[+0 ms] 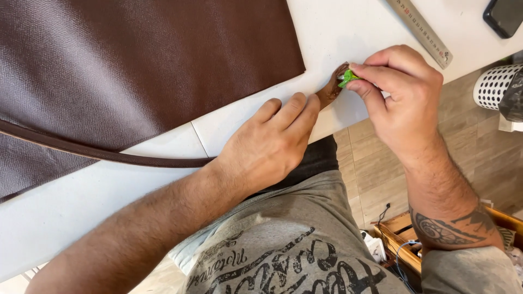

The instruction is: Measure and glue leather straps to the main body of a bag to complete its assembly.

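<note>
White worktable (338,32), wood-look floor below its edge. Leather strap (136,159), dark brown and narrow, runs along the table's near edge from the far left and ends in a rounded tip (332,87) at the edge. Left hand (267,144) lies flat on the strap just short of the tip, fingers extended and together, pinning it to the table. Right hand (406,98) sits just right of the tip, thumb and fingers pinched on a small green tool (347,79); the tool's end touches the strap tip. Can't tell what kind of tool: mostly hidden by the fingers. Large brown leather sheet (136,65), grained surface, covers the table left of the tip, strap lying partly over its lower edge. Metal ruler (422,30) lies diagonally on the table beyond the right hand. Dark phone (504,16) at the table's far right corner. Off the table: white perforated bin (493,84) to the right, wooden crate (403,239) with cables on the floor below.
</note>
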